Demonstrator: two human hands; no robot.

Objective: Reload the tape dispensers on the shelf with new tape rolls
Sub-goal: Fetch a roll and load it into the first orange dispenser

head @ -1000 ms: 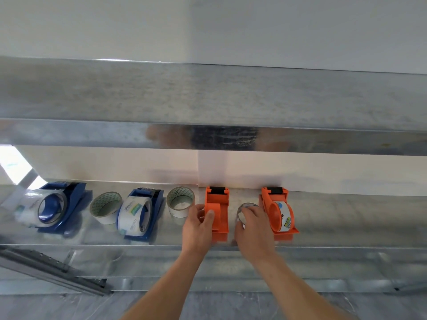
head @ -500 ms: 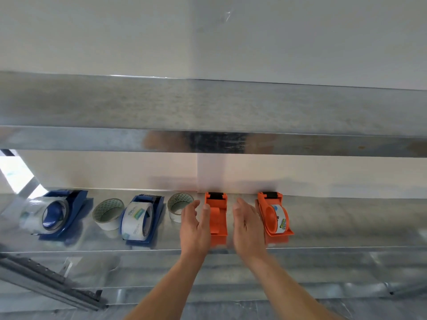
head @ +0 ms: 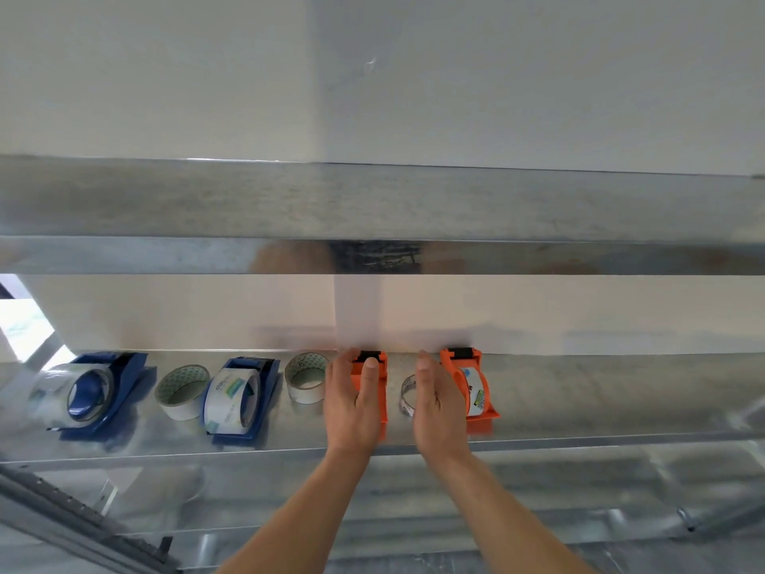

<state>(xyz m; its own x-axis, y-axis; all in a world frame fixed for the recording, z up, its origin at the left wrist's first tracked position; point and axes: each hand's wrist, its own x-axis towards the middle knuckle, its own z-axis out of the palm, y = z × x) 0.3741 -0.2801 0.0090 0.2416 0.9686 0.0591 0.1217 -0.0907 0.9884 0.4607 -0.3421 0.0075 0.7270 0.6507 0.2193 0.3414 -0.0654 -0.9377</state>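
Note:
An empty orange tape dispenser (head: 383,387) stands mid-shelf. My left hand (head: 354,403) grips it, fingers down its left side and thumb over the top. A thin clear tape ring (head: 407,395) stands on edge just to its right. My right hand (head: 439,403) is stretched out flat against the ring's right side, not closed on it. Behind that hand sits a second orange dispenser (head: 474,387) with a white printed roll in it. Further left are two blue dispensers (head: 99,391) (head: 242,393), both loaded, and two loose white rolls (head: 182,391) (head: 306,377).
Everything stands on a shiny metal shelf (head: 621,399) against a white wall. An upper metal shelf (head: 372,200) hangs low over it and limits headroom. A slanted metal rail (head: 74,519) runs below at the left. Right of the orange dispensers is bare shelf.
Both hands reached further in. My left hand closed around the empty orange dispenser. The clear ring, hidden half a second ago, shows again beside my flat right hand.

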